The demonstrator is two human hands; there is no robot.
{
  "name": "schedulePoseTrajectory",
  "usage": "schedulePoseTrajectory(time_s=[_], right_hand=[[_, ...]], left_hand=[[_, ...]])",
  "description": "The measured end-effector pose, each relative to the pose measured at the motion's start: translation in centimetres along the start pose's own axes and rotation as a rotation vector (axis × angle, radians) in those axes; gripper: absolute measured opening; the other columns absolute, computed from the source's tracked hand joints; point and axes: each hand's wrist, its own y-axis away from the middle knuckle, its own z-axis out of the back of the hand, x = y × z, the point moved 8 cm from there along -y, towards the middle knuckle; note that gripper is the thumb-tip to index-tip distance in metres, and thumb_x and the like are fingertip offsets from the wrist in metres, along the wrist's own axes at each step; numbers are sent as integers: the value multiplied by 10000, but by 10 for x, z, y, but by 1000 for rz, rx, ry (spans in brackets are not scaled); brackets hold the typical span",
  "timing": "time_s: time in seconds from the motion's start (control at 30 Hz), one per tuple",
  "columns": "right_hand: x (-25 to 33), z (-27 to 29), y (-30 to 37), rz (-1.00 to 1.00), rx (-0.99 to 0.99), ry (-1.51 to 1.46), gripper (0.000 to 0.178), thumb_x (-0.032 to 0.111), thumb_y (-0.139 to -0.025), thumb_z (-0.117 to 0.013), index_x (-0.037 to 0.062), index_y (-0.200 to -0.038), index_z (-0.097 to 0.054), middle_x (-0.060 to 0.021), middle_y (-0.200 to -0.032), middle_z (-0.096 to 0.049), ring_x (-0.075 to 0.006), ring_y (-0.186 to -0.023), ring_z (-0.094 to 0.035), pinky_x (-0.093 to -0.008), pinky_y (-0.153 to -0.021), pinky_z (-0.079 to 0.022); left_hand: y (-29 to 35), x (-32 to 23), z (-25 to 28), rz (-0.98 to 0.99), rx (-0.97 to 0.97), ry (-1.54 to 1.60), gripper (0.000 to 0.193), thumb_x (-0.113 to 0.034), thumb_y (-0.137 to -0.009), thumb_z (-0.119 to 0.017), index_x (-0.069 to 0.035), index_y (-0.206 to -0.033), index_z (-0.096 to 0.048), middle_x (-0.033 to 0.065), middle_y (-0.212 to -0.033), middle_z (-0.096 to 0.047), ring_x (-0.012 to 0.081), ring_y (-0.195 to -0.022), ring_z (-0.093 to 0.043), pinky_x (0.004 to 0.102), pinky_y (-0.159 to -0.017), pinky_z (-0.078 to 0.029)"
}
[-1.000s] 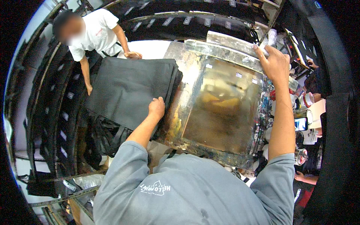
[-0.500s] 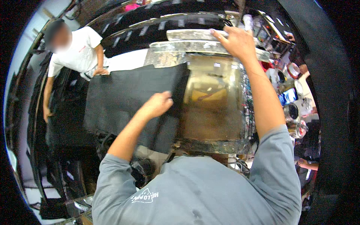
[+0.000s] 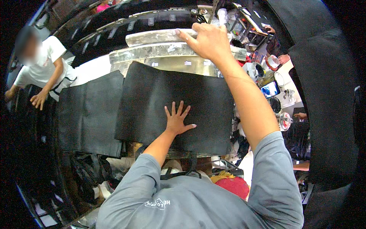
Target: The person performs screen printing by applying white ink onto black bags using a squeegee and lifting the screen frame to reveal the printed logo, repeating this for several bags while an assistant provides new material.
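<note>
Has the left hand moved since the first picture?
Yes, rightward: judged against the golden panel, the left hand has gone from left of it to over it, spread on a flat black piece.

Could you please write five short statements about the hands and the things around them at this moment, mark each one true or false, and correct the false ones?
1. The left hand lies with spread fingers on a flat, black, rectangular cloth-like sheet. True.
2. The right hand also lies on that sheet. False: it is on the long, pale, stained bar beyond the sheet.
3. Another flat, black, rectangular piece lies to the left of the sheet. True.
4. The person in the white short-sleeved T-shirt touches the sheet under the left hand. False: both of that person's hands are away from it.
5. A rectangular phone with a lit screen is to the right of the sheet. True.
</note>
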Motion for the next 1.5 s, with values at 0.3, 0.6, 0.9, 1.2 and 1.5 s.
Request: schedulePoseTrajectory(time_s=[0.3,0.6,0.9,1.2,1.5], right_hand=[[1,-6,-10,66,-51,9,745,734,-937,-470,48,-861,-753,-206,-876,-744,-393,-882,-717,-553,-843,-456],[-1,-6,-12,52,18,-32,754,731,-944,-474,30,-868,-742,-224,-840,-723,-404,-826,-708,-541,-796,-481],[1,-5,-12,53,20,4,764,713,-964,-467,6,-1018,-753,-262,-892,-713,-436,-901,-696,-492,-872,-518],[15,-17,41,35,15,40,677,708,-912,-548,56,-926,-726,-184,-914,-730,-375,-884,-701,-521,-838,-462],[-13,-159,152,-43,572,-165,570,362,-689,-895,60,-1108,-653,-165,-1034,-715,-359,-1039,-684,-490,-849,-515]], left_hand=[[-26,-2,-29,181,-74,-20,1086,-909,-764,-506,-257,-1619,-356,160,-1721,-149,508,-1558,-27,807,-1121,70],[-53,4,-36,216,11,38,1060,-883,-791,-510,-259,-1628,-329,156,-1723,-111,502,-1557,-21,810,-1126,60],[-39,13,-2,246,-138,136,1049,-828,-798,-585,-125,-1564,-438,199,-1662,-275,463,-1533,-195,694,-1206,-73],[8,68,205,126,-461,1791,871,-575,-941,-671,-72,-1570,-340,250,-1413,-583,341,-1307,-584,499,-1149,-431],[108,97,96,825,-229,2029,1243,-878,-872,-418,104,-1551,-73,298,-1479,-391,420,-1344,-499,534,-1110,-476]])
